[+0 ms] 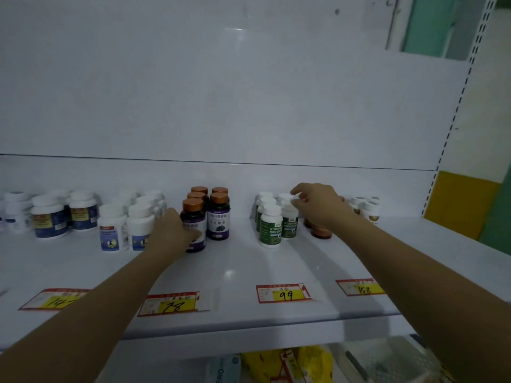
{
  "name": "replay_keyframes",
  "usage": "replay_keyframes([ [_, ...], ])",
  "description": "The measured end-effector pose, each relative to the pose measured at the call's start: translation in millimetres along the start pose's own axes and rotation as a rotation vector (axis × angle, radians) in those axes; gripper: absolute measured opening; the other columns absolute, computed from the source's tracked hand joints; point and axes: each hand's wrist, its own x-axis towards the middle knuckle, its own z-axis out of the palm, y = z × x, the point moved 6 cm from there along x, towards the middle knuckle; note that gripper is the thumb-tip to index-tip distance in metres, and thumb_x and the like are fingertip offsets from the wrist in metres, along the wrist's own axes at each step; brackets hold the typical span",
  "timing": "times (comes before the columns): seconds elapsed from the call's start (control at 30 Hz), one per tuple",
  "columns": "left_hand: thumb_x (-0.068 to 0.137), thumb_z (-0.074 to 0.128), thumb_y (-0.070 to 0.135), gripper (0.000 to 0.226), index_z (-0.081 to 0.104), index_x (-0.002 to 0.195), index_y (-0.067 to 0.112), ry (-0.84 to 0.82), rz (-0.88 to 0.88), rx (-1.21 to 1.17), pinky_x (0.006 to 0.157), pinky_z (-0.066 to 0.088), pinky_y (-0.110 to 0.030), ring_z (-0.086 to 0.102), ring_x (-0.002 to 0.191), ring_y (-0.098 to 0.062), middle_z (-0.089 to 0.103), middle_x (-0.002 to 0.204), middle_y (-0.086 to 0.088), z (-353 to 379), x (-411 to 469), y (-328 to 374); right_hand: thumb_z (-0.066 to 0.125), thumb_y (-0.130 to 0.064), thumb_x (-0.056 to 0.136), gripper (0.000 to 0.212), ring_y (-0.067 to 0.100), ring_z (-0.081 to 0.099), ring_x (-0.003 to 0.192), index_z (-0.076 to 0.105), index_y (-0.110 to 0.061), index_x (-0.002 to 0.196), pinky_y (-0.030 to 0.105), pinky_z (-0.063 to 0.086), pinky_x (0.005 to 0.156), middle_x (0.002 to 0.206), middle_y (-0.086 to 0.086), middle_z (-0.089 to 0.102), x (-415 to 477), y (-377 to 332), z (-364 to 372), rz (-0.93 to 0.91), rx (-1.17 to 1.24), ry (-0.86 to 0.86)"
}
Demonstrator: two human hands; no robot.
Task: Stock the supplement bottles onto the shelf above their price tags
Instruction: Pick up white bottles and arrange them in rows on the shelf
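Note:
My left hand (pixel 172 234) wraps the front purple-labelled bottle with a copper cap (pixel 193 217), which stands on the white shelf (pixel 235 272) in a group of similar bottles (pixel 219 214). My right hand (pixel 318 205) reaches over the green-labelled white-capped bottles (pixel 271 226), fingers spread by the cap of a rear green bottle (pixel 289 225). I cannot tell whether the fingers touch that cap. Brown bottles (pixel 320 232) sit partly hidden under that wrist. Price tags read 78 (pixel 172 304), 99 (pixel 283 294) and 158 (pixel 362 287).
White bottles with blue labels (pixel 113 230) and dark blue jars (pixel 49 218) stand to the left, pale bottles (pixel 369 208) at the right. A fourth tag (pixel 52 299) lies far left. Below the shelf are yellow packets (pixel 287 363) and a white basket (pixel 387 360).

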Motion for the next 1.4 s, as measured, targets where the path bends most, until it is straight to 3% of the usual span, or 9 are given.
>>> replay_keyframes([
  [0.2,0.077,0.073,0.022,0.04,0.051,0.101,-0.002,0.036,0.018,0.016,0.061,0.039,-0.03,0.055,0.077,-0.025,0.058,0.088,-0.015,0.0,-1.7,0.3,0.049,-0.028,0.095,0.034,0.029,0.052,0.113,0.059,-0.017,0.125,0.029,0.04,0.082,0.121,0.014,0.055,3.8,-32.3,34.5,-0.107,-0.163,-0.104],
  [0.43,0.075,0.076,0.024,0.044,0.054,0.101,-0.003,0.076,0.007,-0.006,0.066,0.044,-0.034,0.059,0.082,-0.028,0.063,0.095,-0.02,3.2,-1.7,0.2,0.046,-0.019,0.095,0.028,0.031,0.057,0.103,0.065,-0.011,0.114,0.029,0.037,0.075,0.11,0.015,0.057,3.6,-29.9,44.1,-0.126,-0.216,-0.032],
  [0.57,0.07,0.079,0.031,0.062,0.045,0.109,-0.004,0.181,0.004,0.109,0.07,0.042,-0.037,0.055,0.092,-0.035,0.055,0.105,-0.025,-6.3,-10.7,12.5,0.05,-0.022,0.095,0.034,0.029,0.055,0.109,0.059,-0.015,0.126,0.03,0.041,0.086,0.119,0.014,0.057,-0.7,-13.4,25.9,-0.139,-0.076,0.037],
  [0.7,0.075,0.075,0.022,0.063,0.044,0.12,-0.009,0.537,0.304,0.233,0.078,0.046,-0.047,0.048,0.098,-0.045,0.045,0.115,-0.033,-26.3,-34.2,60.9,0.05,-0.016,0.093,0.03,0.032,0.055,0.111,0.064,-0.014,0.12,0.034,0.044,0.09,0.118,0.016,0.059,2.8,43.7,-13.1,-0.029,-0.087,0.092],
  [0.8,0.079,0.069,0.01,0.048,0.05,0.119,-0.011,0.668,0.551,0.241,0.077,0.047,-0.046,0.049,0.098,-0.046,0.049,0.112,-0.033,-18.7,-58.8,117.2,0.052,-0.012,0.091,0.028,0.03,0.06,0.105,0.066,-0.012,0.116,0.031,0.048,0.085,0.119,0.015,0.062,4.5,100.7,-42.7,0.07,-0.057,0.126],
  [0.93,0.081,0.066,0.012,0.032,0.058,0.11,-0.002,0.377,0.699,0.13,0.075,0.044,-0.035,0.055,0.091,-0.032,0.057,0.104,-0.02,47.3,-78.1,195.0,0.05,-0.008,0.091,0.031,0.028,0.06,0.105,0.064,-0.011,0.119,0.028,0.046,0.08,0.123,0.014,0.061,9.0,169.0,-58.8,0.128,-0.098,0.083],
  [1.13,0.09,0.054,0.027,0.021,0.055,0.107,0.015,-0.261,0.465,0.282,0.061,0.038,-0.022,0.05,0.081,-0.014,0.06,0.107,-0.005,193.9,-83.8,247.8,0.053,-0.015,0.092,0.034,0.028,0.057,0.113,0.059,-0.011,0.126,0.03,0.044,0.091,0.127,0.014,0.06,20.3,238.8,-58.7,0.081,-0.123,0.001],
  [1.3,0.093,0.05,0.029,0.039,0.048,0.129,0.017,-0.404,0.318,0.346,0.081,0.039,-0.022,0.053,0.11,-0.019,0.055,0.127,-0.004,254.4,-78.9,258.1,0.056,-0.026,0.092,0.042,0.03,0.054,0.114,0.051,-0.015,0.133,0.033,0.042,0.092,0.127,0.016,0.057,34.3,253.0,-47.7,-0.051,-0.104,-0.099],
  [1.4,0.093,0.048,0.025,0.036,0.054,0.127,0.017,-0.455,0.292,0.423,0.086,0.044,-0.025,0.056,0.109,-0.02,0.058,0.126,-0.005,270.2,-76.8,260.5,0.057,-0.028,0.091,0.043,0.03,0.054,0.111,0.051,-0.016,0.132,0.032,0.042,0.087,0.123,0.016,0.056,44.8,252.2,-42.2,-0.092,-0.071,-0.093],
])
